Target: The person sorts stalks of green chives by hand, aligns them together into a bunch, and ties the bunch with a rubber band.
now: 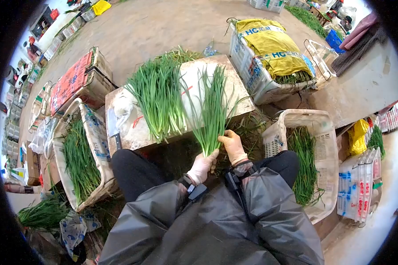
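Note:
My left hand (200,168), in a pale glove, is closed around the lower stalks of a bunch of garlic chives (211,112). The leaves fan out upward over the front edge of a low board (243,90). My right hand (232,146), in a yellowish glove, pinches at the right side of the same bunch, just above the left hand. A larger pile of garlic chives (159,95) lies on the board to the left, pale ends toward me. A cleaver (112,123) rests at the board's left edge. Red strips (187,90) lie near the pile.
Crates of chives stand close by: a left crate (105,164) and a right crate (327,168). Beyond the board are a crate under a yellow sack (269,44) and one under a red cover (68,86). Loose greens (44,212) lie at lower left.

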The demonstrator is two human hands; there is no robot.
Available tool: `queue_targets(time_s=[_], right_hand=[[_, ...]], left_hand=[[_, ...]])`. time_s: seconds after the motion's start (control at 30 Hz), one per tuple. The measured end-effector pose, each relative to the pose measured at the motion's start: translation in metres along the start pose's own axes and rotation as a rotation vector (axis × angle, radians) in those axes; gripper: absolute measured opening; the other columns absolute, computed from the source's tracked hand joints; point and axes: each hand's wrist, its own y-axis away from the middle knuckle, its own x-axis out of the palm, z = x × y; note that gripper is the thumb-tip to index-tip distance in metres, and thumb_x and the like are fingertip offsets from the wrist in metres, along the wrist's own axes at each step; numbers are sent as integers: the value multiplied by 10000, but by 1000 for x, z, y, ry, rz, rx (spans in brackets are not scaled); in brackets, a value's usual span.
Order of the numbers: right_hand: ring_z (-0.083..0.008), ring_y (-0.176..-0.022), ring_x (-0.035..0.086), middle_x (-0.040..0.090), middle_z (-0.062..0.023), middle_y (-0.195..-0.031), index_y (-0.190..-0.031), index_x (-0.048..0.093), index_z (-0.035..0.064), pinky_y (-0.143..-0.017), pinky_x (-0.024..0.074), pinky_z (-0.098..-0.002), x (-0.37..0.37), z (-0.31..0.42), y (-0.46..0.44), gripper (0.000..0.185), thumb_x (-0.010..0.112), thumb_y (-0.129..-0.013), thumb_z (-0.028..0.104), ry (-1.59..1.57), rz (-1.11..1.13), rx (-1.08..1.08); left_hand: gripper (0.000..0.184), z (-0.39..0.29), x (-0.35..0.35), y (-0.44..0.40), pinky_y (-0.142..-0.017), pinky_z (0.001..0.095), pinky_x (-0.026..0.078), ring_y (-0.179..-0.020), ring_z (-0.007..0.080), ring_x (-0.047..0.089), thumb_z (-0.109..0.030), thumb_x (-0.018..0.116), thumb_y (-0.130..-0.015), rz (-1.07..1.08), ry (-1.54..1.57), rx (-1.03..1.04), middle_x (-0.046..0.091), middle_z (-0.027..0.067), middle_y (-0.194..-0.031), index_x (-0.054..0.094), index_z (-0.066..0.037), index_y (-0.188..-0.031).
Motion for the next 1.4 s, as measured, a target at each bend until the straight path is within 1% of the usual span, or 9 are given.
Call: queue_targets(time_s=[0.17,0.33,0.43,0.53,0.77,0.9,1.0,1.13,1.4], right_hand=[[-215,-862,671,707,-132,-945,-1179,618,-87,-795,531,-327,-2,-29,-13,463,750,-791,129,39,-81,-8],[-351,-983,672,673,-172,-1111,-1468,424,18,-863,542,-440,-6,-16,-15,719,697,-814,137,569,-284,-177],[-325,-954,663,664,-158,-1038,-1382,527,42,-826,536,-435,-8,-1,-24,577,711,-850,171,583,-395,-600],[-317,-920,663,667,-136,-1009,-1296,598,66,-803,536,-429,-3,31,-10,481,737,-856,200,734,-306,-646],[-369,-891,710,730,-163,-950,-1031,715,65,-796,559,-454,3,-13,-33,257,721,-860,257,702,-112,-390],[-409,-799,707,735,-164,-862,-881,706,101,-710,556,-505,-14,5,-42,171,696,-884,272,777,-448,-389],[-412,-815,704,732,-174,-873,-905,701,72,-702,545,-506,-32,24,-57,204,691,-904,275,769,-583,-350],[-373,-923,680,717,-146,-954,-965,700,73,-807,536,-461,-19,54,-66,136,661,-909,191,727,-407,-737],[-392,-1031,675,719,-193,-1050,-1120,701,32,-875,527,-487,15,54,-102,475,709,-895,450,1081,-147,-380]], left_hand=[[255,3,-6,-3,-423,257,290,-485,70,394,-391,740,-954,12,40,-45,510,-55,-699,601,-178,-981],[186,0,1,0,-390,249,260,-426,68,353,-306,744,-956,-101,-153,38,523,-60,-691,637,-155,-972],[189,4,-5,0,-461,255,382,-512,77,476,-256,767,-938,-103,-173,135,623,-40,-774,696,-113,-1040],[266,19,-10,-15,-620,272,491,-679,95,593,-204,775,-926,-145,-248,358,709,-12,-907,715,-65,-1144],[297,21,-14,-9,-848,291,528,-915,128,665,-148,784,-908,-138,-260,316,746,29,-1064,713,-29,-1170],[317,17,-17,-3,-873,294,528,-937,135,671,-151,796,-895,-129,-282,297,749,39,-1080,711,-20,-1171],[325,11,-16,7,-880,295,529,-942,137,674,-151,798,-891,-127,-328,287,750,43,-1080,708,-14,-1172],[330,16,-23,6,-888,294,528,-948,135,676,-148,799,-885,-126,-396,323,751,45,-1077,708,-9,-1170],[369,15,-29,14,-880,298,527,-942,152,687,-177,809,-865,-172,-513,336,763,76,-1074,704,-8,-1175]])
